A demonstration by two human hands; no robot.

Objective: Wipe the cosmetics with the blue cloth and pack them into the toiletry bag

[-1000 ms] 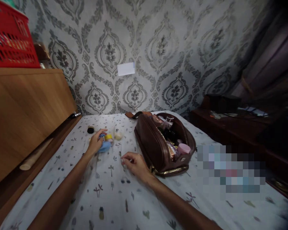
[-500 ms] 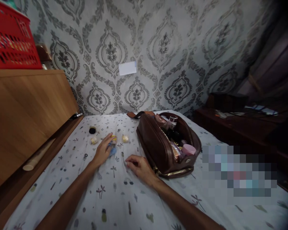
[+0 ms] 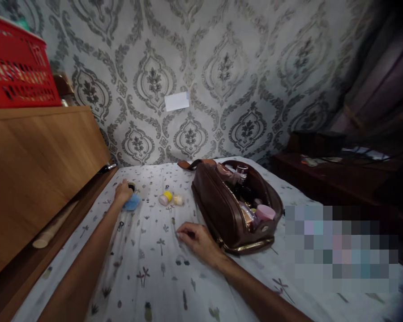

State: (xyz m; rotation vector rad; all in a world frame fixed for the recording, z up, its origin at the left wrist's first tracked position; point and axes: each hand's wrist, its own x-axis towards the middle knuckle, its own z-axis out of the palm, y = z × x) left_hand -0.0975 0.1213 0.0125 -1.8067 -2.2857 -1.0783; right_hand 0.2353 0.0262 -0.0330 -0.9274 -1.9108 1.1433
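At the far left of the bed my left hand has its fingers curled beside a small round jar with a dark face. A blue cloth hangs from under that hand; the fingertips are partly hidden. My right hand rests on the sheet near the bag, fingers loosely bent, a gap inside the thumb, nothing visible in it. Between the hands lie a yellow-banded small jar and a pale cream small jar, side by side. The brown leather bag stands unzipped on the right.
A pink-lidded jar and a clear bottle stick out of the bag. Left of the bed is a wooden cabinet with a red basket on top. The patterned wall closes off the back. A blurred patch covers the right side.
My left hand has moved left with the blue cloth, from the yellow jar to the dark-faced one. The yellow jar now lies beside the cream one. My right hand has barely moved.
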